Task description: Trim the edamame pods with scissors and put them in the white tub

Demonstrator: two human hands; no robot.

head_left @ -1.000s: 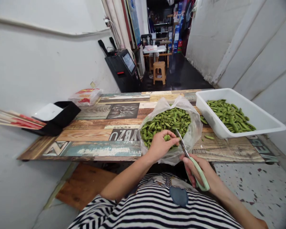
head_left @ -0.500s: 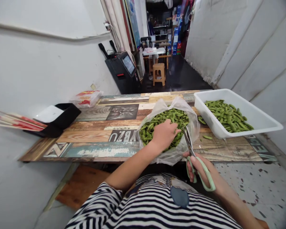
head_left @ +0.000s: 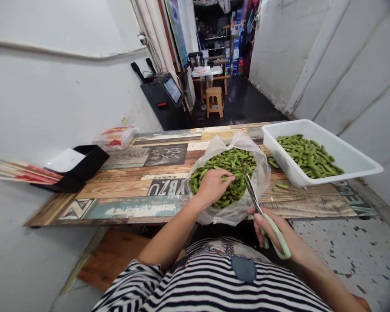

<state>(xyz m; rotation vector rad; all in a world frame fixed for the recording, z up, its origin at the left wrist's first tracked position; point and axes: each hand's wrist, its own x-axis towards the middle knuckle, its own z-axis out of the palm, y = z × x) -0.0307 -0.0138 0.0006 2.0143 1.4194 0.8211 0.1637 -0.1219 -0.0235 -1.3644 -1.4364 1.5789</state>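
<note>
A thin white plastic bag (head_left: 264,167), spread wide on the table, holds a heap of green edamame pods (head_left: 238,160). Over the heap, my left hand (head_left: 212,187) pinches an edamame pod (head_left: 224,178) between thumb and fingers. My right hand (head_left: 273,225) grips scissors (head_left: 258,208) with pale green handles. Their blades point up and away over the bag's right edge, the tips a little right of my left fingertips; I cannot tell how far apart the blades are.
A white plastic tub (head_left: 360,162) with more pods stands at the right, with a loose pod (head_left: 281,185) beside it. At the left are a black holder (head_left: 91,162) with chopsticks and a plastic packet (head_left: 117,136). Past the patterned table (head_left: 123,188) stands a black touchscreen machine (head_left: 164,99).
My left hand has drawn back and left across the heap, and a pod now shows in its pinched fingers. The scissors have shifted slightly left. The whole view has moved a little.
</note>
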